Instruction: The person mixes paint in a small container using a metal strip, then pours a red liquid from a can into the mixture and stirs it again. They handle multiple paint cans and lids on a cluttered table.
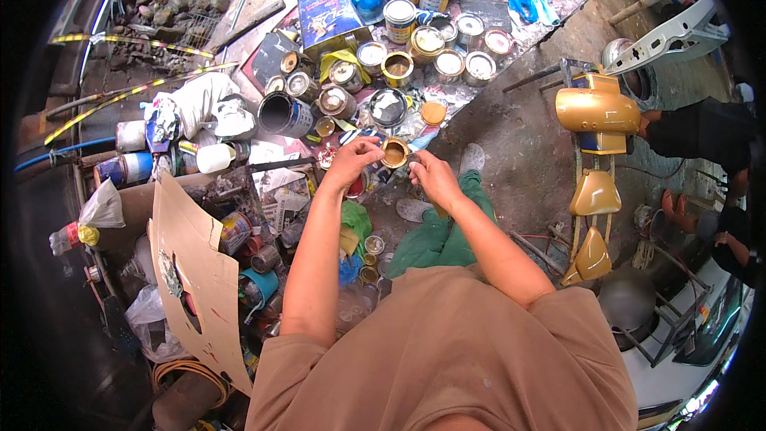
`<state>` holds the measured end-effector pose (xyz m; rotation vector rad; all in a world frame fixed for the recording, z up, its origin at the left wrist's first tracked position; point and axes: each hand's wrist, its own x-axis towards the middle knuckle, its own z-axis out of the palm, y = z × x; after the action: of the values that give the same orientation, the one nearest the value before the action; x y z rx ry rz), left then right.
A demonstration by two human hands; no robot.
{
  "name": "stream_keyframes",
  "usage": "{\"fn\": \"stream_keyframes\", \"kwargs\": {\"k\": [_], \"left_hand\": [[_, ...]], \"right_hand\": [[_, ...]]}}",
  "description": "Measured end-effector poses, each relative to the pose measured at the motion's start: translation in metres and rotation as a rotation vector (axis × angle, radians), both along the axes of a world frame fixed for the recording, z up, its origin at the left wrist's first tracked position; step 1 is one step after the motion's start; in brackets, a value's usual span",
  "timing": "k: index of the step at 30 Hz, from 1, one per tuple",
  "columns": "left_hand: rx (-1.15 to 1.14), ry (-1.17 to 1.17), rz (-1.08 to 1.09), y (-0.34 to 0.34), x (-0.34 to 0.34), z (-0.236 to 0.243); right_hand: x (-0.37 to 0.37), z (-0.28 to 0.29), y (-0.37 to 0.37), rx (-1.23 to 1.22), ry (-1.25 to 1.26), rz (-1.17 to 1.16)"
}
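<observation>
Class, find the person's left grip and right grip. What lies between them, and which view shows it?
The head view shows it: a small open can with golden-brown contents lies between left grip and right grip.

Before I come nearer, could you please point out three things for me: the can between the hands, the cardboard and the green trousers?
Can point(395, 153): head view, its open top.
Cardboard point(191, 227): head view, its flat face.
Green trousers point(423, 249): head view, the left leg.
</observation>
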<state>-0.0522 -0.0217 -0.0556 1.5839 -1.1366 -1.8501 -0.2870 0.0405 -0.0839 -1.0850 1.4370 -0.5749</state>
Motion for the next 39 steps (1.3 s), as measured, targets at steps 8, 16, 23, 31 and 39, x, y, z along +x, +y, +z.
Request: {"fn": "stream_keyframes", "kwargs": {"k": [8, 16, 23, 31, 39], "left_hand": [[0.176, 0.272, 0.427, 0.002, 0.016, -0.014], [0.212, 0.097, 0.396, -0.024, 0.035, -0.027], [0.337, -0.268, 0.137, -0.056, 0.031, -0.054], [-0.136, -0.878, -0.065, -0.040, 0.035, -0.031], [-0.482, -1.004, 0.511, 0.135, 0.037, -0.026]], "right_hand": [[-0.002, -0.002, -0.004, -0.041, 0.086, 0.078], [-0.018, 0.003, -0.008, -0.077, 0.106, 0.173], [-0.057, 0.039, -0.023, -0.216, 0.129, 0.147], [-0.077, 0.108, -0.037, -0.221, 0.004, -0.019], [-0.092, 0.143, -0.031, -0.240, -0.172, -0.222]]}}
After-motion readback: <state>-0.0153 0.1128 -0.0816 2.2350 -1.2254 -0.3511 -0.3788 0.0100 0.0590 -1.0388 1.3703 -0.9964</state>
